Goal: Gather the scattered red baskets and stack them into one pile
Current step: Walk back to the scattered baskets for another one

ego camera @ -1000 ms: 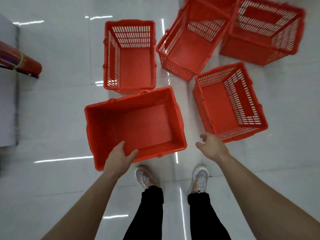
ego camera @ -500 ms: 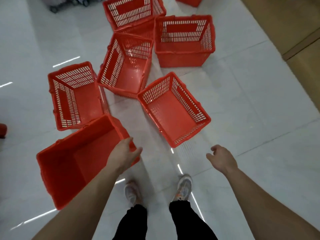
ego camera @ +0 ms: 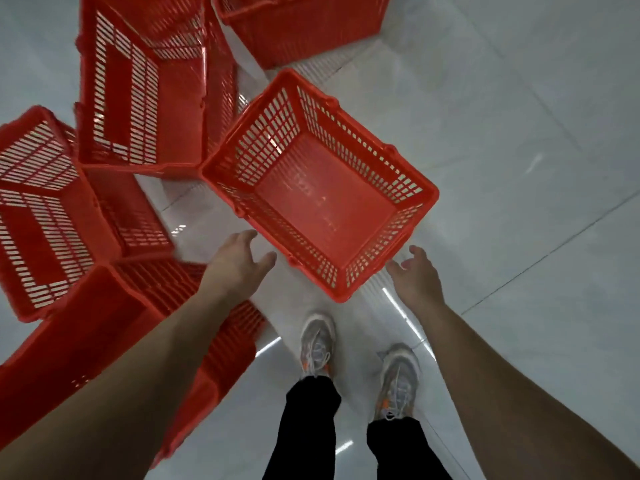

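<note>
Several red plastic baskets lie scattered on a pale tiled floor. The nearest slatted basket point(ego camera: 322, 188) stands upright just ahead of my feet. My left hand point(ego camera: 239, 263) hovers open by its near-left side, not touching it. My right hand point(ego camera: 414, 275) is open beside its near-right corner, fingers spread. A solid-walled red basket point(ego camera: 104, 341) sits low on the left, partly hidden under my left forearm. Three more baskets lie beyond: one at far left point(ego camera: 45, 209), one at upper left point(ego camera: 145, 88), one at the top point(ego camera: 298, 26).
My two grey sneakers point(ego camera: 317, 344) and black trouser legs stand on the glossy tiles below the nearest basket. Bare floor point(ego camera: 519, 150) stretches to the right of the baskets.
My left hand has let go of the solid-walled basket, which now rests at the left. Both hands have moved forward to either side of the slatted basket, which appears much closer.
</note>
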Available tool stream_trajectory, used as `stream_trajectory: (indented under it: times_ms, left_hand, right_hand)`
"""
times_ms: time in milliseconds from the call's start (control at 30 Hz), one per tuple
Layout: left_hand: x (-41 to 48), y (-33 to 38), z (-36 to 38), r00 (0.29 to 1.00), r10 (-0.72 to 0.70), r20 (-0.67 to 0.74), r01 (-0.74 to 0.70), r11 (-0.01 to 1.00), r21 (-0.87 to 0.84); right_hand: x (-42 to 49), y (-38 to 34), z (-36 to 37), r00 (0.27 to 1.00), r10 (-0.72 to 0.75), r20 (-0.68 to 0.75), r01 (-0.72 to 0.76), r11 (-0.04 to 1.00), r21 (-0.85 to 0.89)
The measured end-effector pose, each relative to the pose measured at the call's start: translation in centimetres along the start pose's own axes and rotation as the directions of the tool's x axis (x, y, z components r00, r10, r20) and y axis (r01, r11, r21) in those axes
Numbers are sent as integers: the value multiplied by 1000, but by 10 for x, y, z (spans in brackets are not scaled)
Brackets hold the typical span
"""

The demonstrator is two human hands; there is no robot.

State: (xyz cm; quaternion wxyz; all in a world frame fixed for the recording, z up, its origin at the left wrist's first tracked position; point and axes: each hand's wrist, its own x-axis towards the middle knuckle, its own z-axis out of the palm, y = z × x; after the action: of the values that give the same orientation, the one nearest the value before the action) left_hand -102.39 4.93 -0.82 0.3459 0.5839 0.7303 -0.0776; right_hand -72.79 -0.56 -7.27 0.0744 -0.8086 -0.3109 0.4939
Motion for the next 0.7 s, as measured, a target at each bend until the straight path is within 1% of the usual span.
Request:
stream_trajectory:
  times_ms: [133,233,300,400,467,533,600,633,700]
  left_hand:
    - [41,-21,14,999,37,-2,-37,998,52]
    - [67,-31,13,997,76,17,-77,991,107]
    - [83,-34,9,995,97,8,-97,990,102]
    - [105,-32,4,993,96,-70,-90,993,81]
    - [117,-28,3,991,58,-121,-52,997,56]
    - [130,-25,8,987,37,-156,-29,998,49]
    - [140,-21,20,991,14,-134,-17,1000,-24]
    - [143,-18,28,994,-2,-113,-9,996,-89]
    - [144,-15,44,994,-30,-109,11,985,-175]
  right_hand:
    - [30,2,46,994,6,-111,9,990,137]
    - [41,4,61,980,9,-200,14,993,114]
    - [49,9,53,974,-19,-227,41,995,94]
    - [67,16,20,950,-46,-308,60,998,35]
    - [79,24,-6,923,-37,-384,37,999,-7]
    - [87,32,-25,901,20,-433,-17,1000,10]
    - [92,38,-34,887,84,-453,-63,996,62]
    - [93,41,-36,885,84,-459,-57,996,71]
    - [95,45,-39,886,34,-462,-13,999,48]
